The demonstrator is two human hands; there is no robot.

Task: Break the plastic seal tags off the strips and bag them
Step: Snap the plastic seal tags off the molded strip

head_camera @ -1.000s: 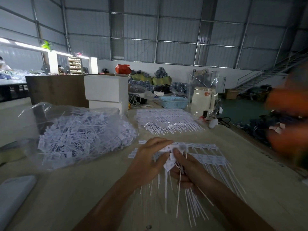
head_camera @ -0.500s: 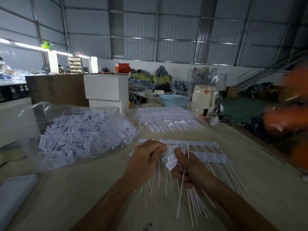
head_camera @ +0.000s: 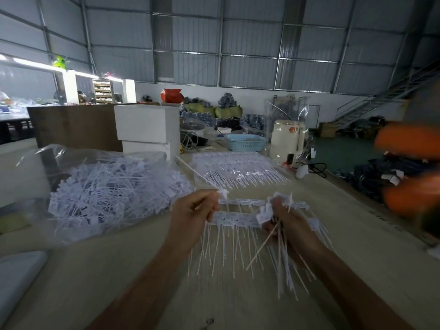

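Left hand (head_camera: 194, 211) pinching single detached seal tag (head_camera: 223, 193), tail pointing up-left toward bag (head_camera: 112, 186). Right hand (head_camera: 289, 222) curled round bundle of loose tags (head_camera: 266, 209), tails hanging toward wrist. Strip (head_camera: 240, 216) lying on table (head_camera: 119, 270) between both hands, several tags attached. Further strips (head_camera: 234, 169) stacked beyond. Risks, judged: overfull right grip spilling tags onto table; unrestrained strip sliding under next pull; thin tails snagging on bag mouth.

bag of tags (head_camera: 114, 189) lies left of the strips (head_camera: 240, 216), more strips (head_camera: 238, 169) behind.
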